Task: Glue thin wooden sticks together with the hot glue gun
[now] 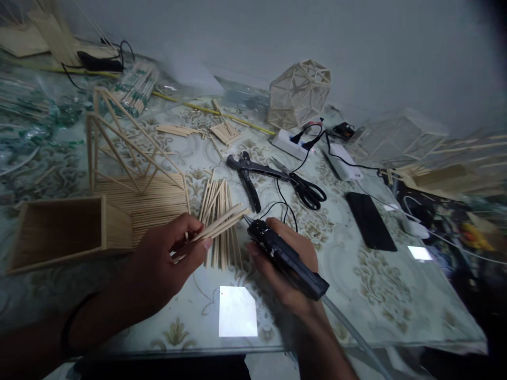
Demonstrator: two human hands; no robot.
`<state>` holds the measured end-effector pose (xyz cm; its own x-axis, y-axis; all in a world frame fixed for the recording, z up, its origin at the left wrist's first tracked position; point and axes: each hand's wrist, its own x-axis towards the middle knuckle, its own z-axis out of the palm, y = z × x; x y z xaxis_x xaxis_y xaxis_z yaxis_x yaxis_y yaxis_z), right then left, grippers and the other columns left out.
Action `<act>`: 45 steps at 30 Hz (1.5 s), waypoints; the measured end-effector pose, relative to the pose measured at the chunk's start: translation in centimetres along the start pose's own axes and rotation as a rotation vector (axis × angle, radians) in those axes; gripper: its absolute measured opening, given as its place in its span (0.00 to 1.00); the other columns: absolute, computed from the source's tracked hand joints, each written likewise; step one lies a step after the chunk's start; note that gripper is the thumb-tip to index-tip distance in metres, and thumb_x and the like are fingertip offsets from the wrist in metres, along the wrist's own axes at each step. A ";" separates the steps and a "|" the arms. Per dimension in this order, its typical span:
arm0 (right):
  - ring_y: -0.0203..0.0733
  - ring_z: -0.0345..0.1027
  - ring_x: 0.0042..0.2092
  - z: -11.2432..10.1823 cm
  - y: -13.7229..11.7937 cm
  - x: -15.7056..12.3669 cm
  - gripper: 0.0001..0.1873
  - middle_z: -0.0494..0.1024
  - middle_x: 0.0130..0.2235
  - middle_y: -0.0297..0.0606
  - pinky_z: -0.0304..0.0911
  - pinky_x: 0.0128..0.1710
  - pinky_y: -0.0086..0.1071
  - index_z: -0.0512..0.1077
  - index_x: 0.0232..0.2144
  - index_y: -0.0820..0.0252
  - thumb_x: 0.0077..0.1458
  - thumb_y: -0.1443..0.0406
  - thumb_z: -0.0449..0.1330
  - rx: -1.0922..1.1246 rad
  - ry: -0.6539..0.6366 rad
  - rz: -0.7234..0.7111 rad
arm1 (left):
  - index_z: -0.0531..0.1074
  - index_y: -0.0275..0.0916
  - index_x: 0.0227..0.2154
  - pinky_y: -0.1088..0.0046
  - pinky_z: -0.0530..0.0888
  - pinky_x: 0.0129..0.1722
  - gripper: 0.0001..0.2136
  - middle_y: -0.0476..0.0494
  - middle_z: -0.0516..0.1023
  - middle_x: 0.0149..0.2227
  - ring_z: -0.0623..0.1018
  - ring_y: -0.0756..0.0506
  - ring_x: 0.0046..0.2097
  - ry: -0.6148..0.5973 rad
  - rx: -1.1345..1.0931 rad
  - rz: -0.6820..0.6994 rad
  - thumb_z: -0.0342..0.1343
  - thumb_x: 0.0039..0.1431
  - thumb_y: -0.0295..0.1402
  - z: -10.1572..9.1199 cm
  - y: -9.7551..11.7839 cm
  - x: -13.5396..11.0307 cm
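Note:
Between the thumb and fingers of my left hand (166, 264) are a few thin wooden sticks (224, 222), pointing to the right. My right hand (289, 264) is wrapped around a black glue gun (283, 256) with a glue stick (352, 332) coming out of its back end. The gun's nozzle is at the tips of the held sticks; whether it touches them I cannot tell. Under the held sticks lies a loose pile of similar sticks (222, 253) on the patterned table (380, 285).
An open wooden box (114, 224) and a stick frame (114, 142) stand at left. Behind my hands lie a black cutter (249, 184) and scissors (309, 192). To the right are a phone (370, 220) and power strip (291, 143). A stick polyhedron (299, 92) stands near the wall.

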<state>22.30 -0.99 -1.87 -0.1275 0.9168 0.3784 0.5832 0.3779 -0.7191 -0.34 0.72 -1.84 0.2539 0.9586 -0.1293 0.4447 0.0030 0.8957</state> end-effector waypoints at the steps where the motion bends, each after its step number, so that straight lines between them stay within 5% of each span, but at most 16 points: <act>1: 0.34 0.56 0.25 0.0 0.0 0.0 0.16 0.61 0.25 0.27 0.52 0.26 0.30 0.58 0.25 0.54 0.60 0.68 0.61 0.000 0.000 -0.001 | 0.71 0.43 0.31 0.72 0.69 0.27 0.08 0.56 0.73 0.22 0.74 0.48 0.25 0.002 0.000 0.004 0.57 0.64 0.39 0.0 0.0 0.0; 21: 0.32 0.57 0.25 -0.1 -0.2 0.2 0.18 0.60 0.24 0.25 0.52 0.26 0.29 0.57 0.23 0.55 0.60 0.67 0.61 0.007 0.046 0.038 | 0.71 0.43 0.30 0.71 0.68 0.27 0.09 0.56 0.73 0.22 0.74 0.48 0.25 -0.004 0.011 0.007 0.57 0.65 0.40 0.0 -0.1 0.0; 31: 0.34 0.64 0.29 -0.3 0.6 0.2 0.15 0.70 0.28 0.27 0.59 0.30 0.29 0.63 0.25 0.55 0.60 0.66 0.65 0.064 0.084 0.033 | 0.70 0.43 0.30 0.70 0.68 0.28 0.10 0.55 0.74 0.23 0.73 0.47 0.26 -0.045 -0.004 -0.015 0.56 0.66 0.41 -0.5 -0.1 0.1; 37: 0.39 0.69 0.31 -3.7 3.2 -0.8 0.10 0.75 0.32 0.30 0.63 0.32 0.32 0.68 0.32 0.55 0.62 0.61 0.65 -0.148 0.111 0.156 | 0.70 0.43 0.30 0.71 0.67 0.29 0.11 0.55 0.74 0.23 0.72 0.49 0.26 -0.077 -0.117 -0.038 0.57 0.67 0.40 -0.7 0.1 0.4; 45: 0.50 0.77 0.39 -10.8 12.0 -3.6 0.11 0.79 0.44 0.48 0.74 0.41 0.42 0.75 0.41 0.58 0.55 0.63 0.64 -0.494 -0.041 0.256 | 0.68 0.42 0.27 0.72 0.69 0.29 0.13 0.53 0.74 0.23 0.72 0.49 0.26 -0.233 -0.353 -0.017 0.56 0.68 0.39 -1.0 0.3 0.8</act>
<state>38.39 -1.11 -5.58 0.0421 0.9795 0.1972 0.9052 0.0462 -0.4225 -0.86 1.78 -1.21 0.4542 0.8679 -0.2013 0.1390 0.1541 0.9782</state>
